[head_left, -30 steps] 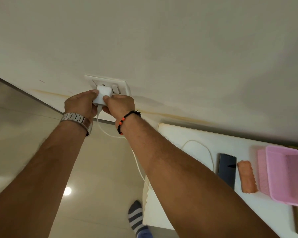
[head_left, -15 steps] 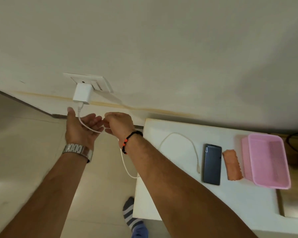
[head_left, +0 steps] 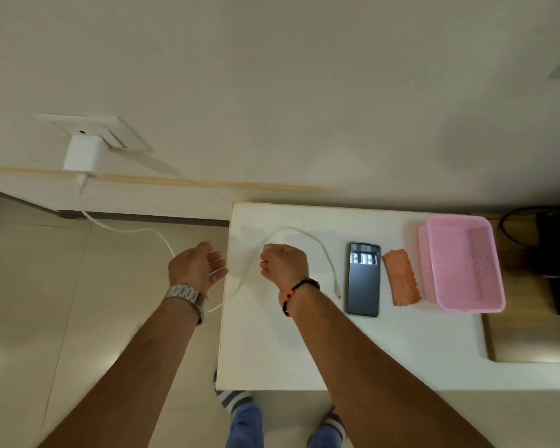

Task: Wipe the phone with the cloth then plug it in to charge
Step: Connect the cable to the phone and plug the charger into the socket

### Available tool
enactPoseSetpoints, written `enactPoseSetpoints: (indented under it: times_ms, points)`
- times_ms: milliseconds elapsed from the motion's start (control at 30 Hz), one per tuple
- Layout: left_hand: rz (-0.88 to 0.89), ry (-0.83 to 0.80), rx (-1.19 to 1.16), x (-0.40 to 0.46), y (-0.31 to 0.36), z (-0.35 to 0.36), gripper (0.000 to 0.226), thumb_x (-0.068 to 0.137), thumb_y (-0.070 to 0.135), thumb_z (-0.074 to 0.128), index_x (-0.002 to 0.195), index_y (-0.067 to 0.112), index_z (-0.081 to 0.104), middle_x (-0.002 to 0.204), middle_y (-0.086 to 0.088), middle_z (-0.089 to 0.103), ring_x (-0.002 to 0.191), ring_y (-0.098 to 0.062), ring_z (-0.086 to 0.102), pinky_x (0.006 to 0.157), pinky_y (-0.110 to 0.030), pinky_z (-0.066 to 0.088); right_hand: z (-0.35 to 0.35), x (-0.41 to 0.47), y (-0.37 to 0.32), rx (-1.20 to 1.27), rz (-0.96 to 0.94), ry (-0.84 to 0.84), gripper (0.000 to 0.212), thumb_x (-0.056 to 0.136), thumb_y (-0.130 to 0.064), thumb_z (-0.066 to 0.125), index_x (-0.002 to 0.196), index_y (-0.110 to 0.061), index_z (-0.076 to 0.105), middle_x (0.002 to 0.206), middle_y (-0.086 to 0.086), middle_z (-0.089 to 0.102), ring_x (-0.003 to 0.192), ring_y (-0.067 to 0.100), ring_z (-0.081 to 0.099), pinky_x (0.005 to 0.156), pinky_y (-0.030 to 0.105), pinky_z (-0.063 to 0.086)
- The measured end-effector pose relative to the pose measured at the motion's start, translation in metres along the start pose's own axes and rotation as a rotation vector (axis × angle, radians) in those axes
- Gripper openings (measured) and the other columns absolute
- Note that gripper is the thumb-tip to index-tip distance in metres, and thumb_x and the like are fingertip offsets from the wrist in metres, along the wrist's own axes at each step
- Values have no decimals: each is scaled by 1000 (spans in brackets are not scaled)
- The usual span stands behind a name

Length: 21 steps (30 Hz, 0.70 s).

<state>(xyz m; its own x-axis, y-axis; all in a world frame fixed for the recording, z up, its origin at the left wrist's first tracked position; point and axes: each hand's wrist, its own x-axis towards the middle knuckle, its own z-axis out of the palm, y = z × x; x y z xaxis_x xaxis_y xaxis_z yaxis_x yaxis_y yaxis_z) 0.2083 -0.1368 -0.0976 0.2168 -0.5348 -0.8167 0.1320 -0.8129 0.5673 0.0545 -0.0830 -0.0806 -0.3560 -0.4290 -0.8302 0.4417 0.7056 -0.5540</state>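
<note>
From my head view, the charger (head_left: 82, 153) sits plugged into the wall socket (head_left: 94, 129) up and left of the phone (head_left: 363, 279), so its cable (head_left: 304, 236) can arc across the table (head_left: 304, 350) with the free connector (head_left: 338, 291) lying just left of the phone, ready to go in. My left hand (head_left: 196, 266) is loosely open and empty over the floor beside the cable, while my right hand (head_left: 283, 265), left of the phone, is curled narrow, and I cannot tell whether it pinches the cable. The orange cloth (head_left: 401, 278) lies just right of the phone, against the pink basket (head_left: 459, 266), so I judge only the connecting is left.

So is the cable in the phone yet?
No. The cable's free plug end lies on the table, just left of the phone.
</note>
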Motion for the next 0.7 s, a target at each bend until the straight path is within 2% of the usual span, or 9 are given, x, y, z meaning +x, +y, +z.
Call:
enactPoseSetpoints:
  times_ms: [133,200,267,333,400,467,533,600,700]
  points:
    - [220,-109,277,-19,-27,50,12,92,20,70,87,9,71,91,-19,76,74,-30,73,69,-41,64,-48,16,11,24,-6,98,11,91,-8,59,83,-12,65,79,10,56,72,22,52,71,34,53]
    - [409,-178,485,-26,-41,78,9,92,20,70,86,15,73,85,-8,76,79,-28,74,76,-43,63,-69,24,17,0,4,143,13,90,-9,57,81,-9,67,77,11,56,70,22,52,68,34,50]
    - [647,-256,741,-30,-56,104,8,92,20,69,95,17,75,93,3,74,82,-16,69,85,-38,59,-89,32,24,-39,22,181,17,90,-13,59,84,-1,70,77,10,60,70,21,57,71,35,55]
    - [856,-349,962,-30,-72,127,21,92,15,67,112,18,73,111,2,69,97,-16,65,94,-37,54,-107,39,31,-112,28,182,15,91,-16,59,84,-8,70,82,10,64,76,23,61,82,41,59]
    - [990,-464,1182,-26,-87,146,38,92,8,63,127,19,68,134,-5,60,123,-23,55,102,-37,48,-122,41,37,-149,34,179,12,91,-19,59,84,-15,68,86,10,66,82,26,63,89,48,57]
    - [1089,-520,1442,-21,-97,158,51,87,1,62,133,22,65,146,-8,50,133,-27,46,99,-41,49,-132,42,43,-135,26,185,12,92,-17,60,85,-16,68,88,10,68,86,30,66,92,49,58]
    - [1213,-503,1615,-17,-102,164,55,80,-2,65,130,22,68,143,-11,50,128,-31,48,86,-43,51,-137,41,48,-71,25,176,15,94,-14,60,84,-15,71,87,10,67,85,30,65,93,50,58]
    - [1287,-454,1676,-16,-103,167,47,79,-1,67,122,19,72,130,-12,56,116,-33,53,76,-41,49,-141,39,51,-8,34,165,19,94,-12,60,79,-13,71,84,10,66,80,26,61,91,48,58]
    - [1383,-369,1794,-20,-98,169,34,77,0,66,107,15,74,108,-10,60,103,-33,55,73,-40,46,-145,37,51,38,44,144,18,92,-11,60,78,-10,72,79,10,63,76,25,59,85,44,58]
